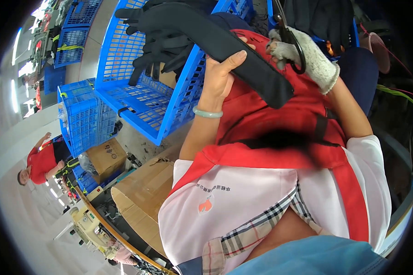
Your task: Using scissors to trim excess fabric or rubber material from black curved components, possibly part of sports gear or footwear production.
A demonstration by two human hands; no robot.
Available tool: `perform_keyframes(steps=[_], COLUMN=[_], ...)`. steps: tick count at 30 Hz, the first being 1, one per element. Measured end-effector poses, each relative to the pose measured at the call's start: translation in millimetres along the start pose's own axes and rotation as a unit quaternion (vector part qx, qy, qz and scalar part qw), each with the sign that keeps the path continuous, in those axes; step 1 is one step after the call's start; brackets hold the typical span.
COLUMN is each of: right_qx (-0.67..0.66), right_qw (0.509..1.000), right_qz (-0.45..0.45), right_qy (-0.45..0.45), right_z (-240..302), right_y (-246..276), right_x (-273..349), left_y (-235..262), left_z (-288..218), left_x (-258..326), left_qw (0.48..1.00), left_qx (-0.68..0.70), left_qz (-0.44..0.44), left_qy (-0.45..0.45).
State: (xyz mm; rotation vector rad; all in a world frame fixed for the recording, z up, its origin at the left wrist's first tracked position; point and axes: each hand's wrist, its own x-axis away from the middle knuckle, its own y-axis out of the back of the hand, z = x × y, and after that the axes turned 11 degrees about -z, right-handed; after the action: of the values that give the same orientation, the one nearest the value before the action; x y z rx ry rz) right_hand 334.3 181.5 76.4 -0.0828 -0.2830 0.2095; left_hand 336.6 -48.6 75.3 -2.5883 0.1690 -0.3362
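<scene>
My bare left hand [222,73], with a pale bangle at the wrist, is closed around a long black padded fabric strap [257,68]. One rounded end of the strap lies over the red apron [243,114] on my lap; its other end reaches up over the blue basket. My right hand [309,57] wears a white knit glove and is wrapped round a pair of scissors [300,52] with dark handles. The scissors point away from me, apart from the strap, and their tips are cut off at the upper edge.
A blue plastic basket [170,117] with several black straps [167,48] stands at my left. Another blue container with dark fabric [319,20] is at the far right. Stacked blue crates [87,119], cardboard [144,188], a sewing machine [89,224] and a person in red [43,162] are further left.
</scene>
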Motion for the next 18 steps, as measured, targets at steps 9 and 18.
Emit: perform_keyframes(steps=[9,18], right_qx=[-0.072,-0.049], right_qw=[0.997,0.998], right_qz=[-0.004,0.038], right_qy=[0.037,0.03], right_z=[0,-20], right_y=[-29,-25], right_x=[31,29], left_y=[1,14], left_z=[5,-9], left_x=[5,-3], left_qw=[0.998,0.996], left_qx=[0.039,0.025], left_qz=[-0.039,-0.074], left_qy=[-0.035,-0.05])
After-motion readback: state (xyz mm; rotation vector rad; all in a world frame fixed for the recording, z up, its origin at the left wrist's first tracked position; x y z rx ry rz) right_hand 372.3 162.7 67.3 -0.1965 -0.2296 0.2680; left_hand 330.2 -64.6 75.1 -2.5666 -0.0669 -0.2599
